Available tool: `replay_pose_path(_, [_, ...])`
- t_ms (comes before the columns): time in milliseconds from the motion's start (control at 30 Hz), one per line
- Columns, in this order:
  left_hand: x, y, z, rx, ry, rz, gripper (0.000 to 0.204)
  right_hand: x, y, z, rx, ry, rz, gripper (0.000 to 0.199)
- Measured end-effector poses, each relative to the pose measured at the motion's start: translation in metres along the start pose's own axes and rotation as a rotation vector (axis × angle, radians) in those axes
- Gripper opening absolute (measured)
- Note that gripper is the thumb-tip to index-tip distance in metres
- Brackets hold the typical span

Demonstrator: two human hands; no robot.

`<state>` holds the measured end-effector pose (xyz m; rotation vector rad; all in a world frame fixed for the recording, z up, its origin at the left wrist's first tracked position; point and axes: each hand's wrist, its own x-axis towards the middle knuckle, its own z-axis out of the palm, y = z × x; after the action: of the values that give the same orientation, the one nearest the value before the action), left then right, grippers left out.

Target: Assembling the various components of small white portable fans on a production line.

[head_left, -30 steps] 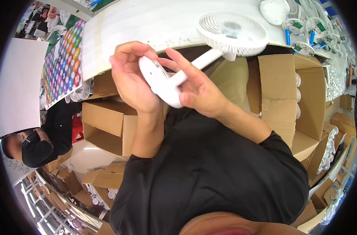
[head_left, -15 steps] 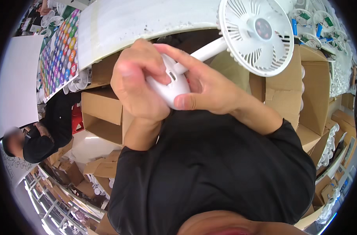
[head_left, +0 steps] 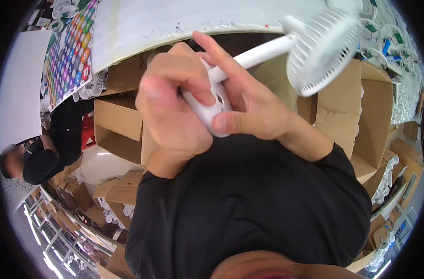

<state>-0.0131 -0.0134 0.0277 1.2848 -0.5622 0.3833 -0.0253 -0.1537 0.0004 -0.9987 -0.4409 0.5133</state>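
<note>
Both my hands hold a white desk fan (head_left: 321,56) by its rounded base (head_left: 213,114), tilted in front of my chest. My left hand (head_left: 172,100) is closed round the left side of the base, its bent fingers against the face with small openings. From the other side my right hand (head_left: 253,109) grips it, thumb on the near edge and index finger stretched past the stem. The stem (head_left: 260,52) runs up to the right, and the round grille stands partly edge-on and a little blurred. The underside of the base is hidden.
A white table (head_left: 174,16) lies beyond my hands. Cardboard boxes stand open at the right (head_left: 372,111) and left (head_left: 116,135). Fan parts with green boards (head_left: 393,35) cover the far right. A person in black (head_left: 65,135) is at the left, near a colourful dotted sheet (head_left: 74,60).
The fan's head has swung from facing me to nearly edge-on and shifted right. The base has turned a little and moved slightly right, with both hands still on it.
</note>
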Motion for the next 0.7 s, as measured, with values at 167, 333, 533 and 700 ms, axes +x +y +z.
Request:
replay_pose_path(167, [0.015,0.005,0.013,-0.203,0.308,-0.201,0.044,0.018,-0.001,0.000,-0.186,-0.073,-0.286,0.104])
replay_pose_path(333, [0.015,0.003,-0.008,-0.314,0.037,-0.132,0.041,0.019,0.005,0.003,-0.094,-0.113,-0.296,0.103])
replay_pose_path(533, [0.008,0.011,0.017,-0.127,0.277,0.053,0.040,0.020,0.013,-0.002,-0.182,-0.242,-0.329,0.100])
replay_pose_path(700, [0.018,0.010,0.036,-0.116,0.888,0.284,0.036,0.022,0.014,-0.005,-0.396,-0.319,-0.597,0.098])
